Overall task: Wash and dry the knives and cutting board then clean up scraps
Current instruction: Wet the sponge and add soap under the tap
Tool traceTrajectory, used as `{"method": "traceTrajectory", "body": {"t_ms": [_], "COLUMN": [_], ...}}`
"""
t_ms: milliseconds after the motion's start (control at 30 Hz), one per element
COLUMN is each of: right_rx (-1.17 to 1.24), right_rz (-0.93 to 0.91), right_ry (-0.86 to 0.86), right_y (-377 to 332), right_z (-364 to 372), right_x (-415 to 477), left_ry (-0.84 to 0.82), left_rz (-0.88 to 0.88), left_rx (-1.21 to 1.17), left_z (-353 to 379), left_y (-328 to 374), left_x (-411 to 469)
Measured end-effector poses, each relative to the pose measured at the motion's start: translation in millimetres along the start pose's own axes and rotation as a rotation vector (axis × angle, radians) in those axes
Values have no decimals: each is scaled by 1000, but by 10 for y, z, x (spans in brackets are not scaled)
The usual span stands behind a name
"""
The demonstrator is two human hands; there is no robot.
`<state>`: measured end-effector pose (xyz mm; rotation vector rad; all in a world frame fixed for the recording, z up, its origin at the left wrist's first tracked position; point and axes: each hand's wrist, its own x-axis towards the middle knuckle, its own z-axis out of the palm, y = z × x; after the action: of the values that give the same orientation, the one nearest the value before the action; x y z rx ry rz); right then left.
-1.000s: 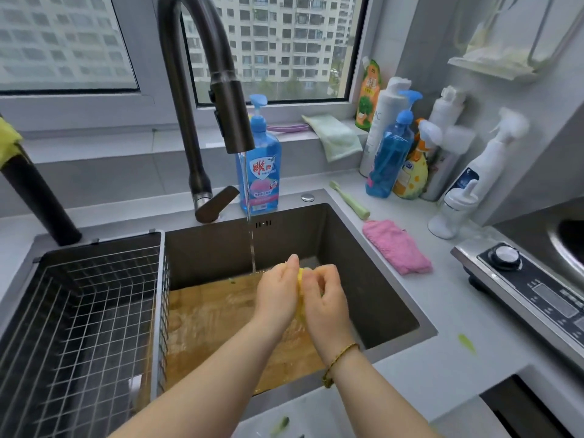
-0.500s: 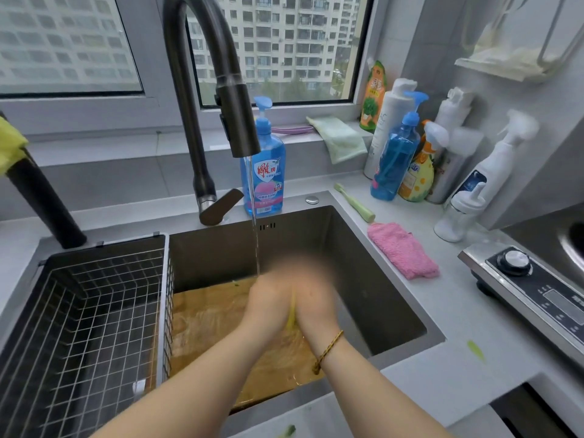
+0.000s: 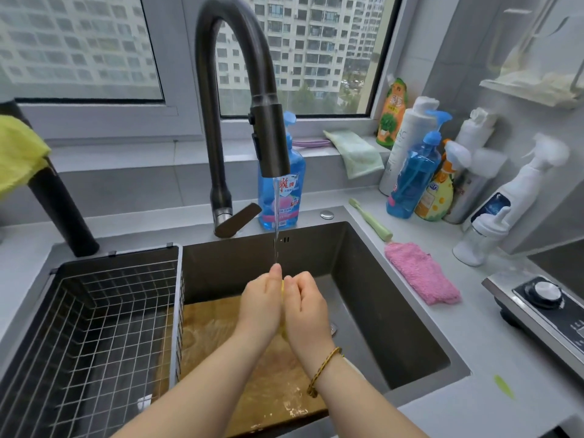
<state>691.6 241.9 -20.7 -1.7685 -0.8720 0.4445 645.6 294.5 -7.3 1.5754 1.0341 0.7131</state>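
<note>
The wet wooden cutting board (image 3: 218, 336) lies in the dark sink (image 3: 373, 298), under my forearms. My left hand (image 3: 260, 306) and my right hand (image 3: 305, 311) are pressed together above the board, with a yellow cloth or sponge (image 3: 282, 287) squeezed between them; only a thin yellow strip of it shows. A stream of water from the black tap (image 3: 268, 143) falls onto my fingertips. No knife is visible.
A wire basket (image 3: 88, 327) fills the sink's left half. Blue dish soap (image 3: 284, 191) stands behind the tap. On the right counter lie a pink cloth (image 3: 420, 273), a green brush (image 3: 371, 219), several spray bottles (image 3: 442, 172), a stove (image 3: 543, 308) and a green scrap (image 3: 504, 387).
My hands have kept rubbing the yellow thing under the running water, shifting slightly; the view has moved a little closer to the sink.
</note>
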Motion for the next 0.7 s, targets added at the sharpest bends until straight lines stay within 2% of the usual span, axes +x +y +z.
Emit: {"method": "traceTrajectory", "body": {"t_ms": [100,233,267,333,400,467,533,633,700], "right_rx": [13,356,434,431,223,-46,-134,-75,-79], "right_rz": [114,548,587,471,197,33,30,58,-1], "right_ry": [14,-111,-122,-68,-4,17,25,65,57], "right_y": [12,49,11,-50,-98,-105,-49,6,-15], "right_z": [-73,-182,-212,-230,-175,-87,-36,-26,27], "right_x": [198,272,255,208,156,140,196,237,164], "left_ry": [-38,9,35,52,58,72,59,29,67], "left_rz": [42,56,59,48,41,62,114,125,98], "left_rx": [-57,-116,-88,-10,4,-32,-52,-41,-33], "left_z": [-17,-112,-144,-179,-161,-100,-19,7,-40], "left_y": [21,126,125,65,-1,-18,-18,-10,6], "left_x": [-52,43,102,185,199,125,18,-44,65]}}
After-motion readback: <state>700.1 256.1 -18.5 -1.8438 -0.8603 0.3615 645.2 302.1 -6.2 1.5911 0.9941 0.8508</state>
